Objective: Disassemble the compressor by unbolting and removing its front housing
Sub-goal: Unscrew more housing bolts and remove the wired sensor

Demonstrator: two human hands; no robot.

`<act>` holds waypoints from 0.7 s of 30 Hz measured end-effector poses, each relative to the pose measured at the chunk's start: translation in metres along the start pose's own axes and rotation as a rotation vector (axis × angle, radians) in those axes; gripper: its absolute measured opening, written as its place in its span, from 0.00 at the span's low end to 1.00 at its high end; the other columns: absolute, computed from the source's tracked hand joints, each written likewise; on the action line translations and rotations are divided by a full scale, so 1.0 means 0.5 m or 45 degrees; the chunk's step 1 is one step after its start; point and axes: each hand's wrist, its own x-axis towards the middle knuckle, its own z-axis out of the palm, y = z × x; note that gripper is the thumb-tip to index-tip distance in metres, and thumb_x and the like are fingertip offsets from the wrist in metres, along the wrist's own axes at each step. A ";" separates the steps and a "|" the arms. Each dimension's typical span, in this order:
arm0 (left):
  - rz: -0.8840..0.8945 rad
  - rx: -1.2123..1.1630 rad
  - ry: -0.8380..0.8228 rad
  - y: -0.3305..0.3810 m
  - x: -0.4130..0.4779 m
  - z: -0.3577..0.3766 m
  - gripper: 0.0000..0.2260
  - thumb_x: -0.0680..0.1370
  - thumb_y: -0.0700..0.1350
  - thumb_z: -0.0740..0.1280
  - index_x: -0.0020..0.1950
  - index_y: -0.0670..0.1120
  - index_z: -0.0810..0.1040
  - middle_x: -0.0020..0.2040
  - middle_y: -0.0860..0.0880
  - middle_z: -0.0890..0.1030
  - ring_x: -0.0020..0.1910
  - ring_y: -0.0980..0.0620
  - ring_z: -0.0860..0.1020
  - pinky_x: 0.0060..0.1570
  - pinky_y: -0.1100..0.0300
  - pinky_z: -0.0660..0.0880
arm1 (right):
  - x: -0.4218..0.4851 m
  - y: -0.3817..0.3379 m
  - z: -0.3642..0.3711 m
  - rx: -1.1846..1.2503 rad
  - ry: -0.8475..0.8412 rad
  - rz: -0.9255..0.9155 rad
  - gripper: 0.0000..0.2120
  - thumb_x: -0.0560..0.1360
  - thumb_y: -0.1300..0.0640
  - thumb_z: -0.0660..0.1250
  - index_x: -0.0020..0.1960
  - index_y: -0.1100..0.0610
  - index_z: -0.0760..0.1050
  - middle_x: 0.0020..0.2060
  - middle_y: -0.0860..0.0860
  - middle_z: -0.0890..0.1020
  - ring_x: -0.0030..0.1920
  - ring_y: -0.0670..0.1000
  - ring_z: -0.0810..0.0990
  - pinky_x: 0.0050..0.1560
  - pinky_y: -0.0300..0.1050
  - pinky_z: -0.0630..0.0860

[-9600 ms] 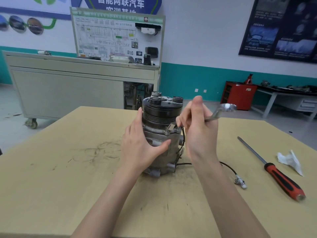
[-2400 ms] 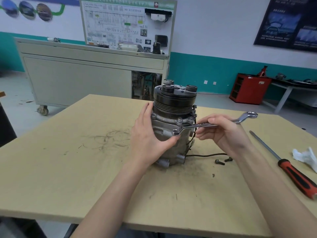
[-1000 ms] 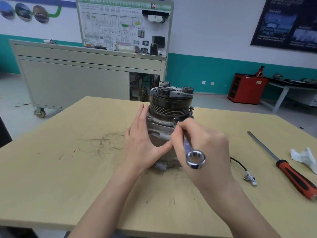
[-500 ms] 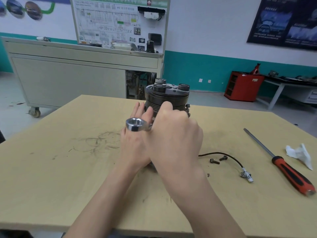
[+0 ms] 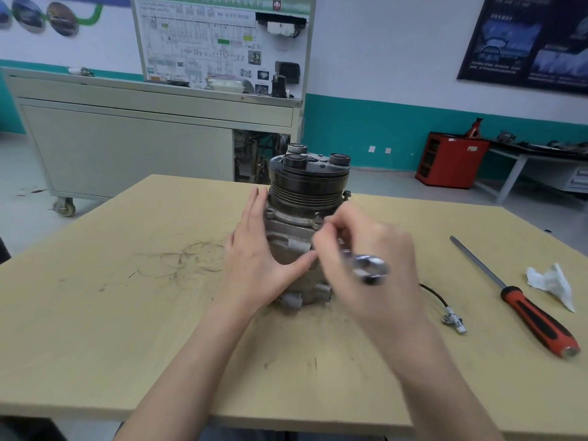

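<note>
Compressor: the compressor (image 5: 305, 224) stands upright near the middle of the counter (image 5: 127, 313), well apart from every edge. Its black pulley (image 5: 307, 189) is on top, with 3 round bosses on the upper face.
Front housing: the grey flange (image 5: 292, 218) sits just under the pulley, on the body. 1 bolt head (image 5: 346, 195) shows at its right rim.
Left hand: the left hand (image 5: 257, 259) lies flat against the left side of the body, with the fingers straight and pointing up and the thumb laid across the front.
Right hand: the right hand (image 5: 375, 262) is blurred. Its fingers are curled round a wrench (image 5: 369, 268), just in front of the right side of the body. The ring end sticks out toward the camera. The working end is hidden.
Room on the left: a wide stretch of counter with dark scuff marks (image 5: 187, 262) runs to the left edge.
Room on the right: a black cable (image 5: 434, 292) with a small white connector (image 5: 453, 319) lies beside the right wrist. Farther right, a screwdriver (image 5: 521, 300) with a red handle lies diagonally, and a white rag (image 5: 550, 281) lies just beside it, near the right edge.
Near edge: both forearms cross the front edge of the counter.
Behind: a grey cabinet on wheels (image 5: 127, 148) stands beyond the far edge.
</note>
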 end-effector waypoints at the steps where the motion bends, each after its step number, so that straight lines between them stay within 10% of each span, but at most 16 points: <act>1: 0.013 0.006 0.007 -0.002 -0.001 0.000 0.48 0.63 0.69 0.64 0.77 0.51 0.53 0.77 0.49 0.61 0.74 0.47 0.64 0.70 0.44 0.64 | 0.005 0.013 -0.017 0.162 -0.016 0.055 0.07 0.69 0.56 0.61 0.37 0.58 0.75 0.25 0.49 0.76 0.28 0.50 0.75 0.29 0.45 0.70; 8: 0.087 0.036 0.072 0.004 -0.005 -0.005 0.48 0.65 0.68 0.65 0.78 0.47 0.54 0.78 0.48 0.60 0.73 0.47 0.66 0.66 0.38 0.67 | 0.110 0.206 -0.068 1.166 -0.508 0.258 0.12 0.73 0.64 0.61 0.42 0.57 0.83 0.32 0.57 0.82 0.34 0.55 0.82 0.37 0.44 0.79; 14: 0.096 0.028 0.082 0.001 -0.004 -0.002 0.48 0.65 0.68 0.65 0.78 0.46 0.55 0.78 0.48 0.60 0.74 0.46 0.65 0.67 0.39 0.66 | 0.159 0.285 -0.010 1.567 -0.734 0.511 0.15 0.59 0.53 0.81 0.42 0.58 0.84 0.32 0.54 0.83 0.33 0.49 0.82 0.36 0.40 0.79; 21: 0.084 0.064 0.071 0.002 -0.007 -0.002 0.49 0.65 0.69 0.64 0.79 0.47 0.53 0.78 0.49 0.59 0.74 0.48 0.63 0.69 0.41 0.64 | 0.130 0.190 -0.051 1.279 0.040 0.469 0.23 0.80 0.52 0.59 0.32 0.57 0.83 0.26 0.54 0.81 0.27 0.51 0.80 0.28 0.39 0.76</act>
